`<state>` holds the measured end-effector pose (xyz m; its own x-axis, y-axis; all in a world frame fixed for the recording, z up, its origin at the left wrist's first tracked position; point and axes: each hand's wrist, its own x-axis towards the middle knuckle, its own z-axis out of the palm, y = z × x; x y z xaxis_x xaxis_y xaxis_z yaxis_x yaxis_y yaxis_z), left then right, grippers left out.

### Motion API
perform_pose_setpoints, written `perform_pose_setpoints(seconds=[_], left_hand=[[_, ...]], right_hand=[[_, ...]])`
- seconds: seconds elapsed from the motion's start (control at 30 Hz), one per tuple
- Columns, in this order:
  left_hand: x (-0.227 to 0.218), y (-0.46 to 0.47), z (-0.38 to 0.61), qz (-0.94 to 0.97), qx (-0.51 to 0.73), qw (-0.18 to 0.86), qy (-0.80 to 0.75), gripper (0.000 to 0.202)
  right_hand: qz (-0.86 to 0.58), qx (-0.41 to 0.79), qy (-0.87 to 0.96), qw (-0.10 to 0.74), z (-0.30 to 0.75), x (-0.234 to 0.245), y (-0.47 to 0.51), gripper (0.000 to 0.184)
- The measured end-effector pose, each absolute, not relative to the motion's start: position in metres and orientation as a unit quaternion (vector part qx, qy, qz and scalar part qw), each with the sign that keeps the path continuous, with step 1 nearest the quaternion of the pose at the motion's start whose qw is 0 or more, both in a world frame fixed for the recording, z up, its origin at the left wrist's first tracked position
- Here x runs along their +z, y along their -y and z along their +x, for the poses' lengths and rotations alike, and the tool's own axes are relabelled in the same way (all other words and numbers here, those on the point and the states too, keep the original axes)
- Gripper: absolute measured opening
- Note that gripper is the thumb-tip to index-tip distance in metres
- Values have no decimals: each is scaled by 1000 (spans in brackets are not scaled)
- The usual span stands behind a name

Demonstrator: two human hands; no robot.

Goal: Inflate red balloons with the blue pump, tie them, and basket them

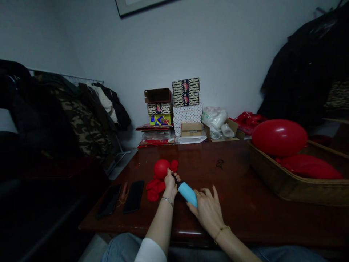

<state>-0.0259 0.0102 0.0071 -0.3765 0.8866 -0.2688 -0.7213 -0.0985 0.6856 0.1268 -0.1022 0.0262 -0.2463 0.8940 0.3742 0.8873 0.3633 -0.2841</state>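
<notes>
A light-blue balloon pump [188,194] slants between my two hands over the table. My left hand [170,181] is closed around the pump's dark nozzle end, pinching the neck of a small, partly filled red balloon [161,169] there. At the pump's lower end, my right hand [207,207] grips the blue barrel between thumb and fingers, some fingertips sticking out past it. Several limp red balloons [156,187] lie on the table just beyond and left of my left hand. The nozzle tip itself is hidden by my fingers.
On the dark wooden table [245,222] are two phones [133,196] at left and black scissors [219,163] further back. A wicker basket [275,189] at right holds a big inflated red balloon [279,137] and another. Stacked boxes [187,92] stand behind the table.
</notes>
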Motion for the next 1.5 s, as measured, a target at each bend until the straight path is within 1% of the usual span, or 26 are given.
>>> perform_pose_setpoints(seconds=[0.17, 0.47, 0.63, 0.77, 1.17, 1.33, 1.5], left_hand=[[13, -13, -31, 99, 738, 555, -372, 33], [20, -20, -58, 86, 754, 548, -353, 32], [17, -17, -56, 84, 755, 549, -348, 31], [17, -13, -49, 90, 755, 546, -353, 30], [8, -7, -22, 116, 731, 553, -382, 37], [5, -13, -34, 91, 739, 550, -377, 31], [13, -13, -49, 92, 749, 549, -360, 30]], right_hand=[[-558, 12, 789, 256, 139, 23, 110, 42], [-543, 10, 798, 262, 174, 20, 137, 43], [-548, 4, 796, 256, 177, 24, 138, 36], [-552, 19, 796, 248, 167, 32, 132, 35], [-559, 10, 797, 226, 129, 36, 99, 39], [-553, 19, 800, 231, 134, 31, 107, 41], [-544, 31, 803, 242, 149, 29, 119, 41]])
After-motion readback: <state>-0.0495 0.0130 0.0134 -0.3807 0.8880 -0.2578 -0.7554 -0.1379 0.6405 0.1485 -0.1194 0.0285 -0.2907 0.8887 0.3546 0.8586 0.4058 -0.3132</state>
